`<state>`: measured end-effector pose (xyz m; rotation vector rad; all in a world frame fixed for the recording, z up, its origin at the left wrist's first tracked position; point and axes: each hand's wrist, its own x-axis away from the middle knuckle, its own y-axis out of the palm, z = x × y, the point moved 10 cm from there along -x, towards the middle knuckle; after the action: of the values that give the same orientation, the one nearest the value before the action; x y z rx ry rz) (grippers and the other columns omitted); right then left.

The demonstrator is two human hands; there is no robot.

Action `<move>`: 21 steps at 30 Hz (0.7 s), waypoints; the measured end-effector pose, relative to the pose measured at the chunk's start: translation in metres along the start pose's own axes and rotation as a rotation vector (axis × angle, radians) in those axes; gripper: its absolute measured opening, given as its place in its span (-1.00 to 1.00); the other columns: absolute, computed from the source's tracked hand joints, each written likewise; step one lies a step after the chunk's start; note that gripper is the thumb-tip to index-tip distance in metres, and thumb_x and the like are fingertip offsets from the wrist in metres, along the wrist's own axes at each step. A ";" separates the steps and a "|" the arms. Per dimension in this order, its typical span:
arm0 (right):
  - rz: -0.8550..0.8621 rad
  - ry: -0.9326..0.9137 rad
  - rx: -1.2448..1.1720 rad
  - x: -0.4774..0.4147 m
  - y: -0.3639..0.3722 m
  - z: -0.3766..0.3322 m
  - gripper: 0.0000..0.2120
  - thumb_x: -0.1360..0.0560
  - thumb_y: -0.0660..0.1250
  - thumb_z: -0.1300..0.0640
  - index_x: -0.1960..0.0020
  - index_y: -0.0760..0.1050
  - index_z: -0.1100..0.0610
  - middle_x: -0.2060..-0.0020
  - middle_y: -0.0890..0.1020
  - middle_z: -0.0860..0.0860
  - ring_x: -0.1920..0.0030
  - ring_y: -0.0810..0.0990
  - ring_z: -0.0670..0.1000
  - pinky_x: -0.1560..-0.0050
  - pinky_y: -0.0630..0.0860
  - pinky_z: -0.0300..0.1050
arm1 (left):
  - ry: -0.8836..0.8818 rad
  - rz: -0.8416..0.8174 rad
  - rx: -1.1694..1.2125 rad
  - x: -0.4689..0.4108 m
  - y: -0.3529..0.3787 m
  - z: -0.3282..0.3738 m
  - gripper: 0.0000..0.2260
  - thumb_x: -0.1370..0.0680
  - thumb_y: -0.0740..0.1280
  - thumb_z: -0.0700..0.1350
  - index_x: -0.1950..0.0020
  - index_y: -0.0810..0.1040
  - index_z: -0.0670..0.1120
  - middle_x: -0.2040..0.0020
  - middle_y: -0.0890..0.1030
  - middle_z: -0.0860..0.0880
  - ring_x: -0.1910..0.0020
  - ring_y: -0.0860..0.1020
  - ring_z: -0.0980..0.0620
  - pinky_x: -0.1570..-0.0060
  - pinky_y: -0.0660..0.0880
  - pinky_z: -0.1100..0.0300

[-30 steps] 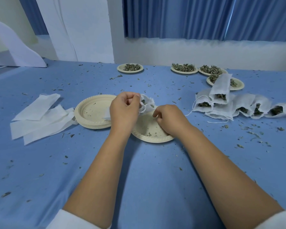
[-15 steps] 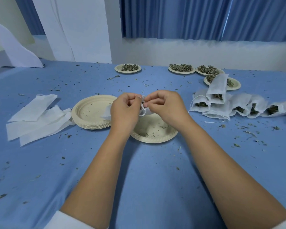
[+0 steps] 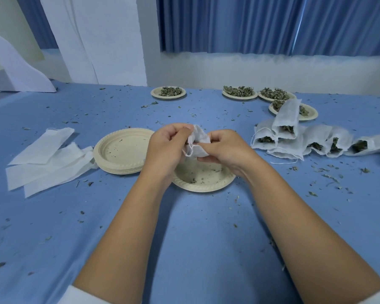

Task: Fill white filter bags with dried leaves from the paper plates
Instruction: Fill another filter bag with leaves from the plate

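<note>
A white filter bag [image 3: 197, 142] hangs crumpled between both hands above a nearly bare paper plate [image 3: 203, 179] with a few leaf crumbs. My left hand [image 3: 166, 148] grips the bag's left side, fingers curled. My right hand [image 3: 225, 148] pinches its right edge. A thin drawstring loops below the bag. What the bag holds is hidden. Several plates of dried leaves [image 3: 239, 93] stand at the far side. Filled bags [image 3: 287, 137] lie in a heap at the right.
A stack of paper plates [image 3: 121, 150] sits left of the hands. Flat unfilled bags [image 3: 42, 159] lie further left. Leaf crumbs are scattered over the blue table [image 3: 195, 238]. A white wall and blue curtains close the far edge.
My right hand rose from the plate to the bag and took hold of its right edge. Both hands now hold the bag a bit higher, spread between them.
</note>
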<state>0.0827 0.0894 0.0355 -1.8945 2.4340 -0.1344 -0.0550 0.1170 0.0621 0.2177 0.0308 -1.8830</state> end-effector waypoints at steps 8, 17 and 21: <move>0.069 0.003 0.025 0.003 -0.003 -0.002 -0.90 -0.45 0.46 0.24 0.21 0.57 0.21 0.35 0.64 0.00 0.29 0.67 -0.10 0.26 0.59 -0.26 | 0.024 0.005 -0.054 0.001 0.007 -0.002 -0.88 -0.58 0.30 -0.16 0.12 0.59 -0.09 0.44 0.53 0.04 0.46 0.46 0.14 0.36 0.43 0.32; -0.168 0.390 -0.247 0.023 0.002 0.010 -0.57 -0.61 0.20 -0.12 -0.14 0.51 0.26 0.14 0.69 0.27 0.22 0.72 0.18 0.37 0.61 -0.12 | 0.114 0.108 -0.147 0.001 0.002 0.000 -0.90 -0.59 0.31 -0.12 0.10 0.58 -0.04 0.30 0.59 0.06 0.34 0.55 0.16 0.30 0.47 0.35; -0.025 0.274 -0.253 0.014 -0.003 0.007 -0.80 -0.55 0.36 0.09 0.02 0.60 0.25 0.21 0.70 0.15 0.29 0.70 0.03 0.33 0.60 -0.19 | 0.176 -0.002 -0.299 0.003 0.020 0.000 -0.91 -0.58 0.32 -0.15 0.09 0.60 -0.10 0.33 0.56 0.05 0.35 0.50 0.15 0.33 0.41 0.39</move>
<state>0.0832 0.0748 0.0287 -2.1375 2.7191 -0.0971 -0.0372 0.1076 0.0629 0.1765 0.4289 -1.8299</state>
